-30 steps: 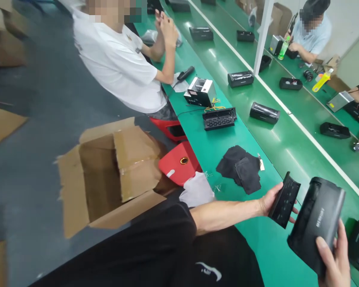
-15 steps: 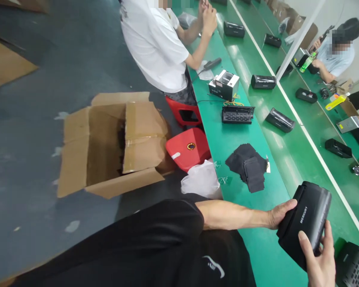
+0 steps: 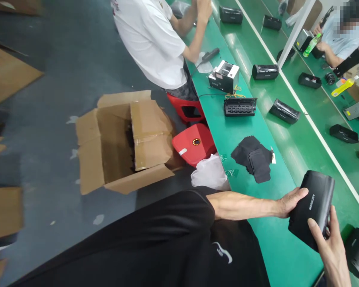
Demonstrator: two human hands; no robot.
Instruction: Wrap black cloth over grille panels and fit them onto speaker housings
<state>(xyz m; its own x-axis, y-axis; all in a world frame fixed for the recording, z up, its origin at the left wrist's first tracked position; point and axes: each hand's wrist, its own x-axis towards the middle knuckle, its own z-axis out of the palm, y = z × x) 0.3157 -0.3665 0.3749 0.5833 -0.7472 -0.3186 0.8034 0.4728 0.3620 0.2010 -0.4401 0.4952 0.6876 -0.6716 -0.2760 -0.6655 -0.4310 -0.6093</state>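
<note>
Over the long green surface, a black plastic box-shaped housing is held in both hands, left hand curled on its near edge, right hand clasping its lower end, seemingly being pressed together, which calls for even pressure.

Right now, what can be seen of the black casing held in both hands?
The black casing is a smooth, matt, plastic-looking shell with rounded edges and white MERKURY lettering on its upper face. It is held tilted over the green bench. The left hand grips its near left edge. The right hand holds its lower end, thumb laid across the face. Its inside is hidden.
</note>
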